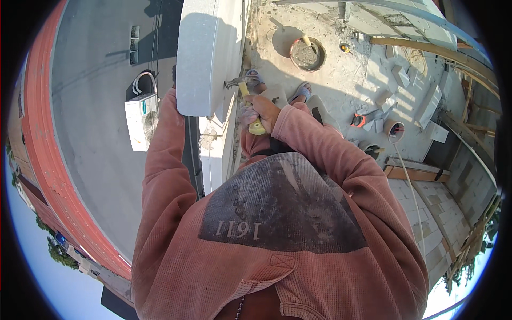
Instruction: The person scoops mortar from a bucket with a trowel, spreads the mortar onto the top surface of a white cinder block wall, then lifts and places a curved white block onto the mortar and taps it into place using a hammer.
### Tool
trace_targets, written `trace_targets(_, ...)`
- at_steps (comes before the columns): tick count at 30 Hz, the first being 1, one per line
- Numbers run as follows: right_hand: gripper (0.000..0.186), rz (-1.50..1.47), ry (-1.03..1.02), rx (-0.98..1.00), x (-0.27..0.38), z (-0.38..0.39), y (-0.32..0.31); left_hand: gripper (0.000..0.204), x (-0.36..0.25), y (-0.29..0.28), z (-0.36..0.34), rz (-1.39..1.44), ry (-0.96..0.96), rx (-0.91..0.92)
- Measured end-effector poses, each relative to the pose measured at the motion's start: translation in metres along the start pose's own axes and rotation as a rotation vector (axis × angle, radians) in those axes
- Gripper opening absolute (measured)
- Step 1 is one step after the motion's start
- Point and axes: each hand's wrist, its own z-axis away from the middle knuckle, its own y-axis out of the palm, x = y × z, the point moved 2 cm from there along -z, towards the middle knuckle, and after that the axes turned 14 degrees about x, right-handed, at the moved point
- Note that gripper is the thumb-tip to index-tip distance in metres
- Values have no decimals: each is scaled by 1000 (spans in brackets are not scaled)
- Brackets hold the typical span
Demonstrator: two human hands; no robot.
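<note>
A claw hammer [244, 89] with a yellow handle is in my right hand [263, 110], whose fingers are wrapped round the grip. The hammer's metal head lies close to the right side of a large pale block [200, 66] standing on top of the wall; I cannot tell whether they touch. On the block's outer left side is my left hand [171, 96], mostly hidden past its edge, with the fingers out of sight. Below the block the wall [214, 165] runs toward me.
A round tub of grey mortar [308, 56] holds a light-handled tool. Pale block pieces [400, 76], an orange-handled saw [359, 120] and a bucket [394, 129] with a cord are at right. Beyond the wall, an air-conditioner unit [143, 121] stands far below on a grey surface.
</note>
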Motion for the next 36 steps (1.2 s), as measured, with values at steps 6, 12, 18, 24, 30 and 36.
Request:
trace_targets(6,27,134,38,48,13,11,-3,75,-18,27,0,91,40,53)
trace_targets(12,37,800,-403,-171,-11,99,57,75,-92,84,24,189,108,192)
trace_targets(18,43,1698,-1137,-142,11,125,146,77,-132,104,17,-720,380,-72)
trace_targets(24,32,2185,-1334,-362,43,89,181,75,-130,114,13,-821,466,-106)
trace_targets(30,39,2281,-1028,-495,76,64,153,80,-122,104,6,-859,450,-163)
trace_targets(36,39,2241,-1059,-443,51,80,165,79,-126,107,11,-839,485,-137)
